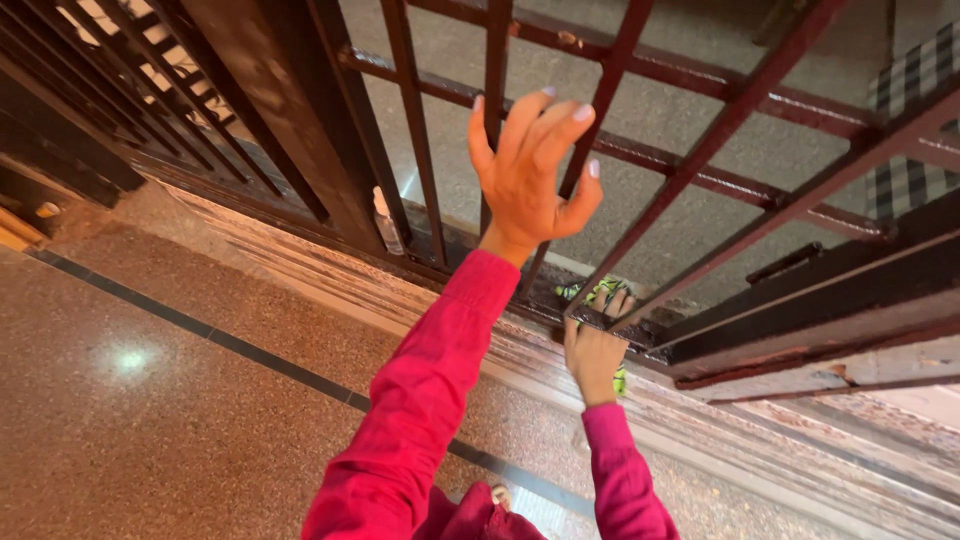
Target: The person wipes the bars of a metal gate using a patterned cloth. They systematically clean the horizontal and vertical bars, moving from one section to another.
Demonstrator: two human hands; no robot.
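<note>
Head view. My left hand (530, 165) is raised before the dark metal grille (700, 150), its grip apart, fingers spread and touching no bar that I can make out. My right hand (595, 350) is low at the grille's bottom rail (800, 340), its grip clamped on a green-and-yellow cloth (600, 292) pressed against the metal. A small bottle (386, 222) stands by an upright. Judgement: wiping goes best with firm, even pressure along each bar.
</note>
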